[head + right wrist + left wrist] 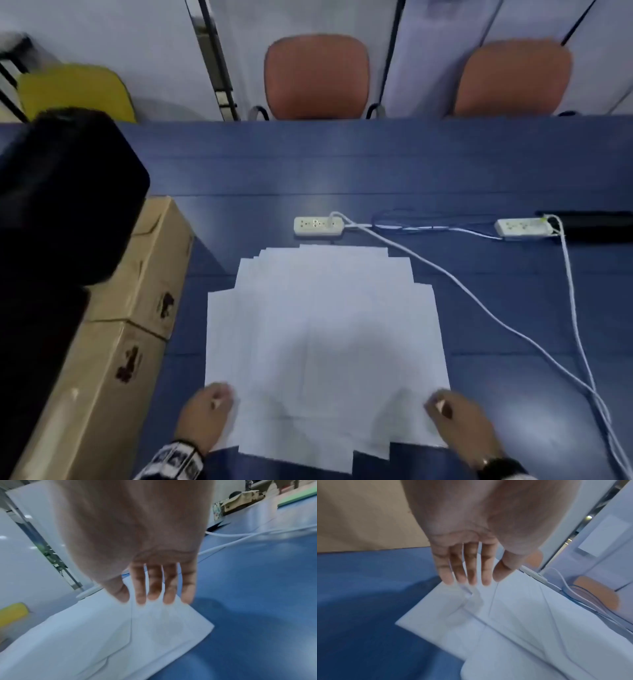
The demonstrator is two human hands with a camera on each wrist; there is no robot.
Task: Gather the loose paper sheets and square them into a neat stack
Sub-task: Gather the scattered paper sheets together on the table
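Note:
Several white paper sheets lie fanned and overlapping on the blue table, their edges stepped out of line. My left hand is at the spread's near left edge, and my right hand is at its near right edge. In the left wrist view the left hand has straight fingers over a corner of the sheets. In the right wrist view the right hand also has straight fingers, above the sheets. Neither hand holds anything. Whether the fingertips touch the paper is unclear.
Two cardboard boxes line the left side, with a black object on top. Two power strips lie beyond the paper. White cables run down the right. Chairs stand past the far edge.

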